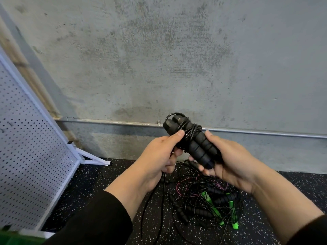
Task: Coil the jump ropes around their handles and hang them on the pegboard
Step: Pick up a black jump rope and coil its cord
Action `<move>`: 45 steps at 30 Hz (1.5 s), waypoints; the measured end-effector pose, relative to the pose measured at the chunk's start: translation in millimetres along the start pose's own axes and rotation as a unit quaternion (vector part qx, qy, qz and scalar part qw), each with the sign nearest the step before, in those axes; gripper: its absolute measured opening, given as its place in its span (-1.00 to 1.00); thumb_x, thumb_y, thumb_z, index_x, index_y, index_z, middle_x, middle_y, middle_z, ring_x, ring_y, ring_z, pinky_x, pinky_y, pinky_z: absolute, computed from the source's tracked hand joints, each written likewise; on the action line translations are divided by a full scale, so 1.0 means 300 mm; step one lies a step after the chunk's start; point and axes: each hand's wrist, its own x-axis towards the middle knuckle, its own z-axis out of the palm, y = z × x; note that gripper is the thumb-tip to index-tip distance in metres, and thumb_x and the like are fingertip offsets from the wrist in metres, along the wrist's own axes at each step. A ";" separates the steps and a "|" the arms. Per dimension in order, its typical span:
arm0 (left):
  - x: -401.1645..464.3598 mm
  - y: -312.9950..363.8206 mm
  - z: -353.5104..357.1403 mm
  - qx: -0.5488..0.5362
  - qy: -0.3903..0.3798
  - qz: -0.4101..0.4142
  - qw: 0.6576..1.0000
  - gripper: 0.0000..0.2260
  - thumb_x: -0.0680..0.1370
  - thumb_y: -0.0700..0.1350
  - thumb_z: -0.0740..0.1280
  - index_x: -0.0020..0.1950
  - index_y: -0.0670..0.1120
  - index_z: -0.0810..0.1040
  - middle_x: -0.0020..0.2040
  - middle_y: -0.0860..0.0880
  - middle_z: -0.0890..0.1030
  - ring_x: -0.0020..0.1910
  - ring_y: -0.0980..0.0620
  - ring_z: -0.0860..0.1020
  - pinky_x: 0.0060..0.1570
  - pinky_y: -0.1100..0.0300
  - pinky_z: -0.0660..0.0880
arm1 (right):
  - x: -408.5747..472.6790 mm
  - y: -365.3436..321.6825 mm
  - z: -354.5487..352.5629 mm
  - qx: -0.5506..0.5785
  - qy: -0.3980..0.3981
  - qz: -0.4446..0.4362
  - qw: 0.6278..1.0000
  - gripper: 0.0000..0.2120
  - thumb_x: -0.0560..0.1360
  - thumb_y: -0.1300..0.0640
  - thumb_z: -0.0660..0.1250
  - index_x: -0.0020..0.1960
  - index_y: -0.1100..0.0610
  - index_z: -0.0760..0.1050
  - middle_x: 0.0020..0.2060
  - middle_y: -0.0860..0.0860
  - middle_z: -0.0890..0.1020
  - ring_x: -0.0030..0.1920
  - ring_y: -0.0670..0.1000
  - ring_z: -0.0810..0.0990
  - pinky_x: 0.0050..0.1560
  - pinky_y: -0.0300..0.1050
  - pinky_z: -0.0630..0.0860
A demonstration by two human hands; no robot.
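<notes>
Handles (198, 147): matt black ribbed foam. Cord (190, 130) wound on them: thin, glossy black, plastic-looking. Wall (159, 59): rough mottled grey concrete. Pipe (265, 133) along wall: dull metal. Pegboard (26, 138): white perforated, smooth. Floor (106, 175): black speckled rubber, matt. Sleeve (92, 221): black cloth.

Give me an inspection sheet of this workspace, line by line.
Surface: black speckled rubber floor, bare beside the pile.
Job's things: black handle pair held together, cord partly wound around it; white pegboard at left, no ropes seen on it.
Clutter: tangled rope pile with black and green handles, black and pink cords.
Grippers: left hand pinches the wound cord; right hand holds the handles.
Cables: loose cord trails from the left hand to the floor.
Surroundings: concrete wall, metal conduit.
</notes>
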 end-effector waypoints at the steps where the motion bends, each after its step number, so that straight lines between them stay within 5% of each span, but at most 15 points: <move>1: -0.001 0.002 -0.001 0.001 0.001 0.001 1.000 -0.72 0.63 0.12 0.32 -0.01 -0.09 0.48 -0.30 0.00 0.43 -0.46 0.11 0.15 -0.47 0.23 0.05 | 0.005 0.002 0.001 -0.002 0.010 -0.018 1.000 -0.56 0.65 -0.12 0.17 0.22 0.20 0.57 -0.11 0.31 0.66 -0.33 0.12 0.50 -0.36 -0.12 0.45; 5: 0.002 0.009 -0.007 0.012 0.012 -0.008 1.000 -0.70 0.61 0.17 0.33 -0.10 -0.05 0.52 -0.27 -0.01 0.44 -0.46 0.11 0.16 -0.47 0.23 0.04 | 0.029 0.011 0.001 -0.045 0.061 -0.103 0.992 -0.70 0.68 -0.02 0.19 0.25 0.12 0.57 -0.06 0.23 0.67 -0.33 0.06 0.51 -0.30 -0.08 0.42; 9: 0.004 0.011 -0.020 0.022 0.013 -0.048 0.999 -0.48 0.58 0.30 0.28 0.16 -0.14 0.62 -0.34 0.04 0.45 -0.50 0.13 0.16 -0.52 0.27 0.06 | 0.032 0.009 -0.004 -0.167 0.147 -0.171 0.960 -0.80 0.65 -0.01 0.27 0.24 -0.08 0.55 -0.06 0.16 0.71 -0.26 0.06 0.58 -0.18 0.02 0.56; 13: 0.007 0.005 -0.021 0.025 0.016 -0.070 0.997 -0.36 0.53 0.38 0.26 0.21 -0.17 0.60 -0.39 0.08 0.47 -0.53 0.15 0.18 -0.55 0.29 0.08 | 0.033 0.007 -0.020 -0.284 0.176 -0.196 0.922 -0.68 0.59 -0.01 0.35 0.33 -0.17 0.46 -0.06 0.12 0.68 -0.19 0.04 0.59 -0.05 -0.01 0.57; 17: 0.010 -0.008 -0.008 0.018 0.018 -0.072 0.997 -0.34 0.47 0.41 0.32 0.22 -0.14 0.62 -0.32 0.04 0.48 -0.52 0.15 0.19 -0.55 0.29 0.10 | 0.030 0.018 0.003 -0.334 0.142 -0.195 0.911 -0.50 0.53 0.08 0.46 0.42 -0.11 0.39 -0.06 -0.03 0.62 -0.29 -0.22 0.53 -0.21 -0.37 0.46; 22: 0.010 -0.016 0.000 0.007 0.038 -0.050 0.998 -0.57 0.49 0.33 0.38 -0.04 -0.05 0.57 -0.34 0.03 0.42 -0.51 0.15 0.18 -0.53 0.27 0.07 | 0.031 0.046 0.029 -0.476 0.138 -0.223 0.840 -0.29 0.42 0.02 0.57 0.49 -0.10 0.35 0.14 -0.14 0.48 0.15 -0.17 0.48 0.07 -0.59 0.26; 27: 0.004 -0.014 -0.004 0.026 0.006 0.008 1.000 -0.67 0.55 0.24 0.38 -0.12 -0.02 0.61 -0.29 0.00 0.40 -0.47 0.13 0.18 -0.53 0.28 0.13 | 0.007 0.002 0.001 -0.355 0.087 -0.162 0.917 -0.38 0.42 -0.05 0.55 0.43 -0.13 0.42 0.05 -0.20 0.69 0.00 -0.29 0.64 0.06 -0.45 0.49; 32: 0.007 -0.018 -0.001 0.014 0.000 0.009 1.000 -0.67 0.54 0.23 0.39 -0.09 -0.04 0.63 -0.27 -0.02 0.41 -0.47 0.12 0.18 -0.50 0.25 0.11 | -0.008 -0.005 0.013 -0.336 0.095 -0.170 0.921 -0.63 0.45 0.07 0.54 0.23 -0.10 0.59 -0.13 -0.14 0.73 -0.16 -0.21 0.67 -0.14 -0.40 0.53; 36: 0.013 -0.019 -0.003 0.012 0.006 0.000 1.000 -0.67 0.54 0.23 0.40 -0.05 -0.05 0.64 -0.25 -0.02 0.48 -0.48 0.12 0.21 -0.54 0.26 0.16 | 0.011 0.018 0.010 -0.401 0.195 -0.199 0.873 -0.53 0.38 -0.03 0.58 0.22 -0.23 0.50 -0.11 -0.23 0.70 -0.04 -0.22 0.63 0.04 -0.18 0.55; 40: 0.009 -0.023 -0.009 0.016 0.014 0.005 1.000 -0.62 0.54 0.23 0.39 0.04 -0.09 0.60 -0.28 0.01 0.45 -0.50 0.15 0.21 -0.55 0.28 0.16 | 0.005 0.024 0.015 -0.460 0.181 -0.207 0.844 -0.53 0.38 -0.10 0.57 0.20 -0.28 0.46 -0.07 -0.28 0.62 -0.06 -0.29 0.56 -0.08 -0.37 0.44; 42: 0.007 -0.021 -0.015 0.016 0.002 0.009 1.000 -0.63 0.55 0.23 0.38 0.03 -0.09 0.56 -0.29 0.01 0.43 -0.48 0.14 0.19 -0.55 0.28 0.15 | 0.007 0.014 0.005 -0.377 0.177 -0.207 0.885 -0.70 0.41 -0.14 0.52 0.10 -0.16 0.54 -0.07 -0.19 0.63 -0.15 -0.25 0.58 -0.13 -0.36 0.47; 45: -0.003 -0.019 -0.009 0.033 -0.035 0.022 0.999 -0.65 0.55 0.21 0.37 0.00 -0.08 0.50 -0.24 -0.01 0.41 -0.46 0.14 0.19 -0.52 0.29 0.16 | -0.001 -0.004 0.005 -0.133 0.132 -0.101 0.977 -0.65 0.52 -0.26 0.31 0.04 0.01 0.56 -0.14 0.08 0.65 -0.23 0.01 0.61 -0.17 0.01 0.53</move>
